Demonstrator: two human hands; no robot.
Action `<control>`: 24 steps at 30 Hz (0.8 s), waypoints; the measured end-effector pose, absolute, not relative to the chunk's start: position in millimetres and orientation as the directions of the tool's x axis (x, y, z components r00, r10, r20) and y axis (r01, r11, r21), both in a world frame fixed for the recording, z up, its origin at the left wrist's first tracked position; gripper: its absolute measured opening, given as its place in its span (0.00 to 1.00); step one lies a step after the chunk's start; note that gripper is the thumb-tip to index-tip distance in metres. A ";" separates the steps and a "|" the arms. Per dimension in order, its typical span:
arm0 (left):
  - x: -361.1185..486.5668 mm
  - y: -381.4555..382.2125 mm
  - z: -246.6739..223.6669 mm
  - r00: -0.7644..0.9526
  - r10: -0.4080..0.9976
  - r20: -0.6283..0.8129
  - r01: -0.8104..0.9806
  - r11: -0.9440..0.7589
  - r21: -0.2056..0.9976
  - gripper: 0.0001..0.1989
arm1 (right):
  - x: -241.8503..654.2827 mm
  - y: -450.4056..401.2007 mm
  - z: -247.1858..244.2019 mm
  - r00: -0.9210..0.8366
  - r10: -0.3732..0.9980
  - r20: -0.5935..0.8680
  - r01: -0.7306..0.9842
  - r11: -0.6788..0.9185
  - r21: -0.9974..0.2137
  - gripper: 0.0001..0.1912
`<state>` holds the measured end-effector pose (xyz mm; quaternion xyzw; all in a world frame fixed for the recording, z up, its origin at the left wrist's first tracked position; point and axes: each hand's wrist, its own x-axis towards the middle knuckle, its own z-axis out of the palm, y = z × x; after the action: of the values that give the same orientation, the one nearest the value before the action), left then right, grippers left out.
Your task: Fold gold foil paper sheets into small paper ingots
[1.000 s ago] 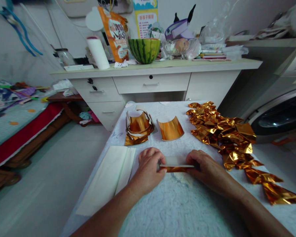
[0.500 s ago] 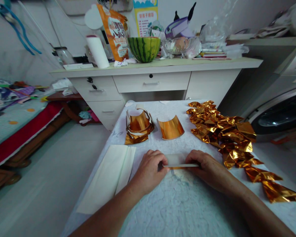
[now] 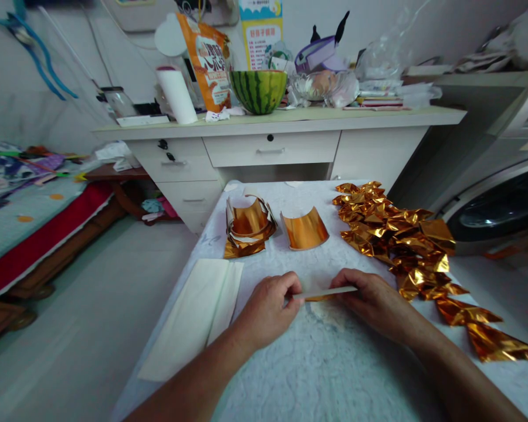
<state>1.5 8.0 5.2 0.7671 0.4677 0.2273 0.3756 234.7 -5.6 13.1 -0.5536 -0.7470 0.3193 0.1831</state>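
Compared with half a second ago, the gold-backed paper piece [image 3: 323,292] tilts: its right end rides higher, and the pale face that showed behind its edge is gone from sight. In the head view, only a thin pale rim and a sliver of gold show, which suggests that the piece is being turned edge-on, not set down. It is between the hands, above the cloth-covered table [image 3: 317,375]. The left hand [image 3: 273,308] pinches one end between thumb and fingers; the right hand [image 3: 369,299] grips the other, its fingertips partly hidden.

Beyond lie a curved gold sheet [image 3: 305,228] and a nest of curled gold sheets [image 3: 249,219]; twisted gold foil pieces [image 3: 393,225] spread along the right side, white paper [image 3: 185,322] along the left. On the wall, a poster [image 3: 263,44] has a red heading that starts 好孩子; its smaller lines are illegible. Large white Chinese characters mark an orange pouch [image 3: 211,70], too blurred to read surely.
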 end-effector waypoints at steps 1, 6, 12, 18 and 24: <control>1.5 8.0 6.6 0.454 0.891 -0.013 0.552 -0.270 0.789 0.04 | 234.8 -5.8 13.2 -0.319 0.944 -0.087 0.709 0.177 -0.682 0.06; 0.7 9.1 6.4 0.445 0.895 -0.020 0.566 -0.264 0.781 0.04 | 236.2 -7.8 12.1 -0.353 0.935 -0.031 0.647 0.220 -0.730 0.06; -1.1 8.6 1.9 0.546 0.835 0.059 0.534 -0.402 0.744 0.08 | 235.9 -9.2 15.3 -0.419 0.907 -0.046 0.605 0.241 -0.759 0.07; -1.0 9.2 5.0 0.567 0.823 -0.013 0.535 -0.357 0.766 0.07 | 236.8 -6.1 15.8 -0.439 0.894 -0.088 0.605 0.221 -0.765 0.07; -1.4 10.3 6.4 0.502 0.862 -0.072 0.547 -0.252 0.798 0.05 | 241.4 -4.5 6.6 -0.398 0.912 -0.100 0.623 0.189 -0.759 0.04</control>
<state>-1.4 10.3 6.4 0.7667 0.4595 0.1952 0.4036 241.4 -4.5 6.6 -0.5138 -0.7469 0.3758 0.1919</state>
